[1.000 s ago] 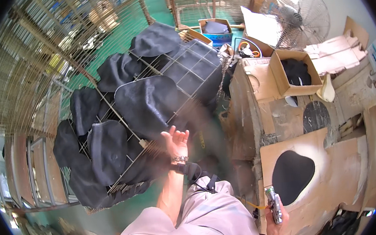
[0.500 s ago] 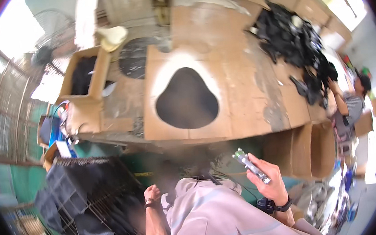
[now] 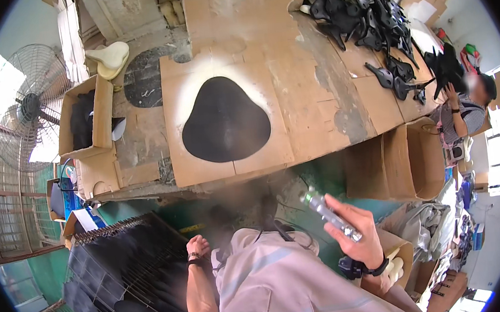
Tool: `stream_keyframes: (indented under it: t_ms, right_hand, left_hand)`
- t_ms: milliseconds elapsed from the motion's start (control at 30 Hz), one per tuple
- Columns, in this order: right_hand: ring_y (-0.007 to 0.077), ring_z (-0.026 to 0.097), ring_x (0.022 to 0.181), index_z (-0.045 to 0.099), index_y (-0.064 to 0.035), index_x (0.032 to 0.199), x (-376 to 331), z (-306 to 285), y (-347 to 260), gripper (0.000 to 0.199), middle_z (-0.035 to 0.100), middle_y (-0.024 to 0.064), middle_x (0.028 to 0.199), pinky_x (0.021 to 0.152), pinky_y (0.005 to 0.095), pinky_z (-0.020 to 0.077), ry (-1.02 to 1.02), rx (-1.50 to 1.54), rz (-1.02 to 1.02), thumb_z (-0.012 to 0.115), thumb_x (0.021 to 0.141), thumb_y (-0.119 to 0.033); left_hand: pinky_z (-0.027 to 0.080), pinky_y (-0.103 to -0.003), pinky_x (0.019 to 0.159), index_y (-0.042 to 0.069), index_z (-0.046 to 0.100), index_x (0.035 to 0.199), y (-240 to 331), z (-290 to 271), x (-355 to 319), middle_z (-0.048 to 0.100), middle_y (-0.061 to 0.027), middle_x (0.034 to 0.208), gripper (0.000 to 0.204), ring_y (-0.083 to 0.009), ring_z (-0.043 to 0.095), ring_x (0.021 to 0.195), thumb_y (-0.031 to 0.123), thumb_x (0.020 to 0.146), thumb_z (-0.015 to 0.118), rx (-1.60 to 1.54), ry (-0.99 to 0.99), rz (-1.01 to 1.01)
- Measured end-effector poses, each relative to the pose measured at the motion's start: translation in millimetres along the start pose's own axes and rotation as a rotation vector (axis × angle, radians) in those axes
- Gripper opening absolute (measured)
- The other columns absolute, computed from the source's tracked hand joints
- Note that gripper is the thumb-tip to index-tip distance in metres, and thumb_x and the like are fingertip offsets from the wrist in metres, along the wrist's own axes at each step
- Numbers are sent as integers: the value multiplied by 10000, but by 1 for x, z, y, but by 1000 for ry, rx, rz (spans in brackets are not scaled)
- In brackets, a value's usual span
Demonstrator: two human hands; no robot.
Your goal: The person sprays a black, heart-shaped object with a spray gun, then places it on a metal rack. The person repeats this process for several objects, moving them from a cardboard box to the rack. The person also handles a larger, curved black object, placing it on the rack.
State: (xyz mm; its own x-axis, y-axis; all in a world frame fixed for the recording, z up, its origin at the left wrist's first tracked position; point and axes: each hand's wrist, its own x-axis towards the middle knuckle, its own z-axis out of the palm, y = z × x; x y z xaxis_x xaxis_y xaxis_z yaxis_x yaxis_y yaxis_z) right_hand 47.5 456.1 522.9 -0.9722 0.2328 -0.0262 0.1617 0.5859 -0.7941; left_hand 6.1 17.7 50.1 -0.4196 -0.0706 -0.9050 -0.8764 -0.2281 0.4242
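While the right hand point(image 3: 364, 242) grips a silvery tool point(image 3: 329, 214), the left hand point(image 3: 197, 247)—loosely half-curled—hangs near a wire rack point(image 3: 126, 225).

The tool point(image 3: 334, 217) is bright, shiny metal. The black piece point(image 3: 225, 122) looks smooth and matt. Under it, the cardboard point(image 3: 304, 124) is matt brown paper — scuffed and torn in places. The clothing point(image 3: 285, 283) is soft, matt cloth; the fan point(image 3: 30, 108), metal wire. The black parts point(image 3: 363, 18) resemble plastic — partly glossy.
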Motion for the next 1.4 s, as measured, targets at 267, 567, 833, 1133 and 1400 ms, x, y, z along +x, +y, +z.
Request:
stream_keyframes:
  t_ms: [267,567,833,1133,1400]
  right_hand:
    - [332,693,804,608,-23,1342,13,3,-5,574,704,199,976,725,350,540,28,4,-33,747,790,45]
    - [289,701,815,615,3,1331,11,-8,-8,543,720,205,1039,752,325,538,107,17,35,741,803,25]
    - [244,678,776,626,18,1312,-4,-1,-6,542,711,178,962,740,309,517,-100,52,52,762,789,-29]
    - [256,683,792,615,25,1316,40,29,-19,521,716,178,996,740,310,531,48,45,-60,727,807,32]
    - [300,709,837,605,10,1330,37,17,-1,543,711,190,1002,744,325,545,175,-25,-42,721,802,62]
  left_hand:
    - [603,-381,630,49,559,1326,16,3,0,671,-67,870,399,-210,678,694,192,960,623,185,54,-7]
    - [491,-304,517,46,644,1095,-41,-39,54,637,-69,805,189,-177,613,629,154,941,661,-92,-173,83]
    - [488,-291,494,-16,635,1157,5,9,17,625,-82,779,242,-170,588,588,89,939,638,84,-20,-24]
    - [599,-365,610,54,598,1277,18,10,16,665,-85,947,372,-218,680,780,206,941,649,188,6,-10]
    - [529,-316,531,-5,667,1158,1,3,19,659,-96,803,271,-188,634,636,139,929,659,132,47,21]
